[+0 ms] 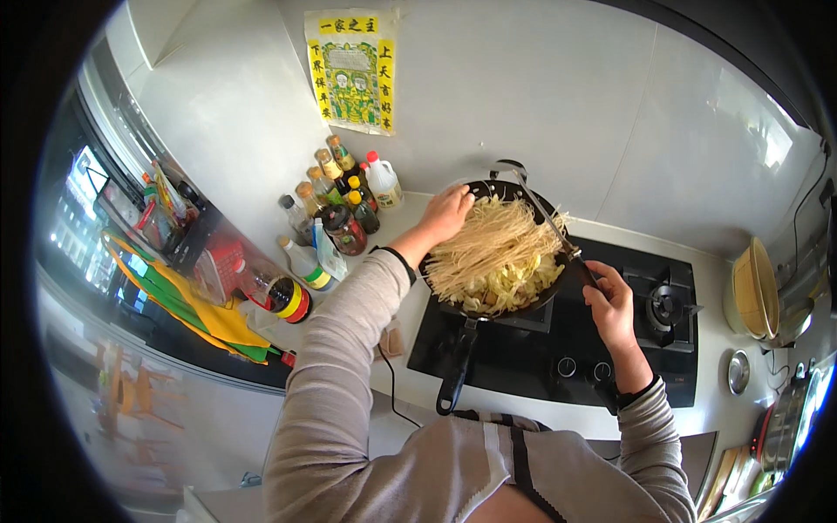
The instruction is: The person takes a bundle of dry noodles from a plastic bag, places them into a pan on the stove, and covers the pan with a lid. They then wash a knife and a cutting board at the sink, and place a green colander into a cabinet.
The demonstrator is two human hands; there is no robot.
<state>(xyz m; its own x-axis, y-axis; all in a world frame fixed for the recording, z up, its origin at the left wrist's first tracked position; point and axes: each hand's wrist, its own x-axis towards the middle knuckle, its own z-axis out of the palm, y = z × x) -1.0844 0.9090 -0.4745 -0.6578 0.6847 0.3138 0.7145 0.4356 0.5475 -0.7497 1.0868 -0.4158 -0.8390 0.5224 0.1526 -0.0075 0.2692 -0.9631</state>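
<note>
A dark wok [563, 287] sits on the left burner of a black gas hob [503, 372], its black handle pointing toward me. Chopped cabbage [507, 281] lies in it, with a large heap of thin dry noodles [490, 235] on top, some sticking past the left rim. My left hand [446, 212] touches the upper left edge of the noodles; its fingertips are partly hidden, so its hold is unclear. In my right hand [609, 304] is the dark handle of a metal spatula [546, 216], whose shaft slants over the wok to its far rim.
Several sauce bottles [325, 186], a dark-lidded jar [344, 230] and a white plastic jug [384, 183] stand left of the wok. A large dark sauce bottle [278, 291] is nearer me. Right of the bare burner [664, 307] are a woven basket [755, 291] and a small metal bowl [738, 372].
</note>
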